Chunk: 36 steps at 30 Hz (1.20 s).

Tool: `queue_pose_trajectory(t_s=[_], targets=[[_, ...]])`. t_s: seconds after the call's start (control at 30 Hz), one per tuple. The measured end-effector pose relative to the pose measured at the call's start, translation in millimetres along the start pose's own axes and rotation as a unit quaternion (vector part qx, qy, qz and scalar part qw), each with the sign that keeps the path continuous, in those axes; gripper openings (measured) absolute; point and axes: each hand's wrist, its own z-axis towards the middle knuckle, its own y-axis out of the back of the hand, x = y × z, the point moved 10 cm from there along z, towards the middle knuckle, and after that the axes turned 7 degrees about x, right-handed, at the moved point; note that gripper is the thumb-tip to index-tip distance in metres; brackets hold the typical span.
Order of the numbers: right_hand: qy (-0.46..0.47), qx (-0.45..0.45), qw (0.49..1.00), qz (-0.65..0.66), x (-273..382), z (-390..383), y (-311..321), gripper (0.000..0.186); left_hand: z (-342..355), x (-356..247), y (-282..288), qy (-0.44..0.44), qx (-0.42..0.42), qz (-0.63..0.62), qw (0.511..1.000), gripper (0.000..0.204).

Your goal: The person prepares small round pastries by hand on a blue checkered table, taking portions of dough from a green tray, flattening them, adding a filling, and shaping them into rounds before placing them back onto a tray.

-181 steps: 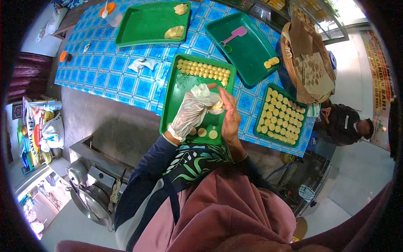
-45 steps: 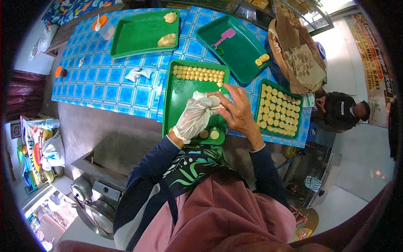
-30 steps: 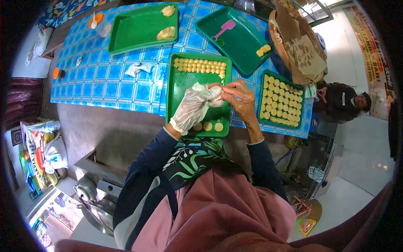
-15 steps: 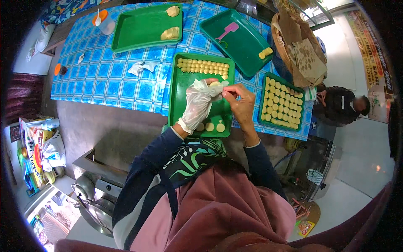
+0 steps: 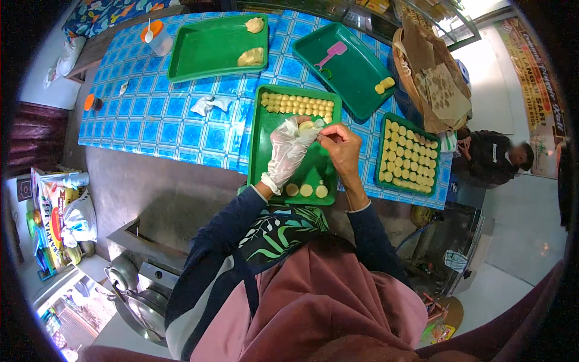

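My left hand, in a thin white plastic glove, is closed around a small pale-yellow dough piece. The bare fingers of my right hand pinch together at the glove's fingertips, beside the dough; what they grip is too small to make out. Both hands are over a green tray. Rows of small dough balls fill its far end. Three flattened dough rounds lie at its near end, with a tiny bit of dough above the right one.
Right of me a green tray holds many dough rounds. Beyond are a tray with a pink scoop and a tray with two dough lumps. A crumpled white plastic lies leftward on the blue tablecloth. A person is at far right.
The whole view has shifted slightly, so the trays sit a little lower and further right. My right fingertips still pinch beside the gloved hand, and more of the dough piece shows.
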Motion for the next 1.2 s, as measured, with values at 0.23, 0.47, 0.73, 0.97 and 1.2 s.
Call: queue_pose_trajectory(t_s=[0.23,0.47,0.73,0.97,1.2], targets=[[-0.058,0.018,0.966,0.252,-11,-11,-5,0.015,5,8,11,0.042,0.012,-0.184,0.982,0.031],[-0.092,0.013,0.992,-0.089,-122,-19,-4,0.018,-3,3,-7,0.137,0.067,-0.410,0.899,0.033],[0.043,0.042,0.947,-0.316,-110,-19,-19,0.013,-10,4,0,0.159,0.058,-0.360,0.917,0.029],[0.093,-0.098,0.986,-0.098,4,-17,4,0.017,-13,7,2,0.158,0.087,-0.387,0.904,0.029],[0.116,-0.063,0.990,-0.046,-3,-6,-13,0.022,-3,29,-16,0.135,0.132,-0.392,0.900,0.047]])
